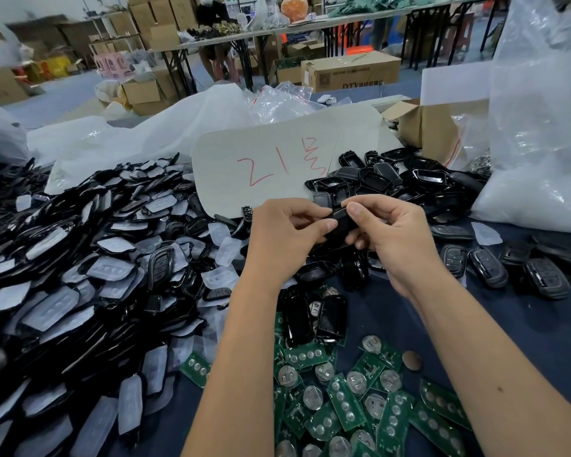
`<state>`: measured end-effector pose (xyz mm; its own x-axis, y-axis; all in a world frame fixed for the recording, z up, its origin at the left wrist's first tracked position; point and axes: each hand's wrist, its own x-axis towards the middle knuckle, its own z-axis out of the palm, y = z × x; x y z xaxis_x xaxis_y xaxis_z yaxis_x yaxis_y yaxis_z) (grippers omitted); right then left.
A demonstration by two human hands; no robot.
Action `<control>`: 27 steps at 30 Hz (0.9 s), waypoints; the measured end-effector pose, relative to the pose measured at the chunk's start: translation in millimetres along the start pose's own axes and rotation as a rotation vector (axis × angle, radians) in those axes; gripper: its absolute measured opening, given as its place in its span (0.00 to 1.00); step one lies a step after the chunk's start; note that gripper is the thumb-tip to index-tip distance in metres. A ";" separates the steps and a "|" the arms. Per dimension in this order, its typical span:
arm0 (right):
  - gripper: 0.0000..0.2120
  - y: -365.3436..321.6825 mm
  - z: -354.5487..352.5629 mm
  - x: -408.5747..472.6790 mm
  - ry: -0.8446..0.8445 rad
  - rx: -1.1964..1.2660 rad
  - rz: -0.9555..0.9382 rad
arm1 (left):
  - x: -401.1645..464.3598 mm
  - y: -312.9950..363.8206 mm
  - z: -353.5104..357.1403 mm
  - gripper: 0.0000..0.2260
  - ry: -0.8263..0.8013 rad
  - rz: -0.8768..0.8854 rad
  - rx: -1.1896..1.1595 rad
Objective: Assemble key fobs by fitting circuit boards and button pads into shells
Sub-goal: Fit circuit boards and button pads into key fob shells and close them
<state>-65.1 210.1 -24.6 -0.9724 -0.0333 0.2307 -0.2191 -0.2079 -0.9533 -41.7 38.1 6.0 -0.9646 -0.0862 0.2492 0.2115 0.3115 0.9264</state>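
Both the left hand (pixel 287 235) and the right hand (pixel 386 232) pinch one black fob shell (pixel 342 225) above the table, apparently pressing it closed, so the next move likely needs a green circuit board (pixel 345 404).

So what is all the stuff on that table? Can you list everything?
Black plastic key fob shell: one, black, held between both hands.
Pile of black shells with whitish clear button pads: too many to count, black and milky white, left of the table.
Green circuit boards with round silver battery clips: many, green, near edge between the arms.
Empty glossy black shells: many, black, behind the hands.
Finished black key fobs with buttons: several, black, right side.
Grey card with red writing: one, grey, middle back.
Clear plastic bags: several, whitish, right and back.
Brown cardboard boxes: many, brown, on the floor beyond.
Dark blue table cover: one, blue.
Left hand: grips the shell.
Right hand: grips the shell.
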 end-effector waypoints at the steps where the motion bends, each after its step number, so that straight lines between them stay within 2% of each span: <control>1: 0.04 0.1 -0.4 0.1 0.003 -0.003 0.000 | -0.2 1.1 1.0 0.10 0.004 0.010 0.002; 6: 0.03 1.1 -0.6 0.1 0.024 -0.016 -0.011 | -0.1 4.5 5.3 0.14 0.012 0.030 0.029; 27: 0.04 0.9 2.2 -1.3 0.022 -0.053 -0.044 | 0.2 -4.7 3.9 0.09 -0.009 0.055 -0.002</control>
<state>-63.8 207.8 -25.4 -0.9633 -0.0036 0.2684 -0.2646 -0.1567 -0.9515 -43.5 40.3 0.7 -0.9530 -0.0601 0.2970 0.2645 0.3133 0.9121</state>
